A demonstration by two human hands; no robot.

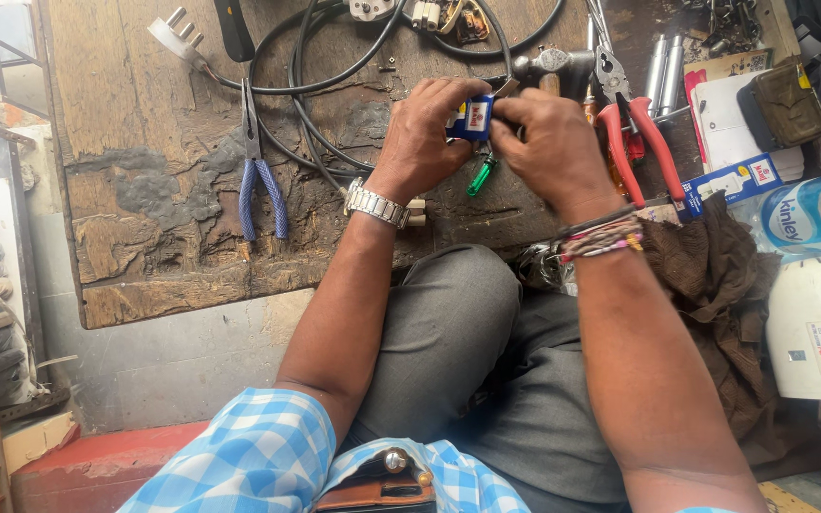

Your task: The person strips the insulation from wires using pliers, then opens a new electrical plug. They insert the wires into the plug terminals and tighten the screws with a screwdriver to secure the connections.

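Observation:
My left hand [422, 141], with a metal watch on its wrist, and my right hand [551, 147], with thread bands on its wrist, are both closed around a small blue box [474, 118] held just above a worn wooden board [163, 190]. A green-handled screwdriver [480, 175] lies under the hands, partly hidden. A black cable [334, 81] loops across the board behind my hands and ends in a white three-pin plug [175, 36].
Blue-handled pliers [260, 185] lie left of my hands. Red-handled cutters [631, 133] and a hammer head [553, 66] lie to the right. Further right are a blue and white carton [729, 180], a plastic bottle [810, 214], a brown cloth [715, 275] and a white round object [819, 323].

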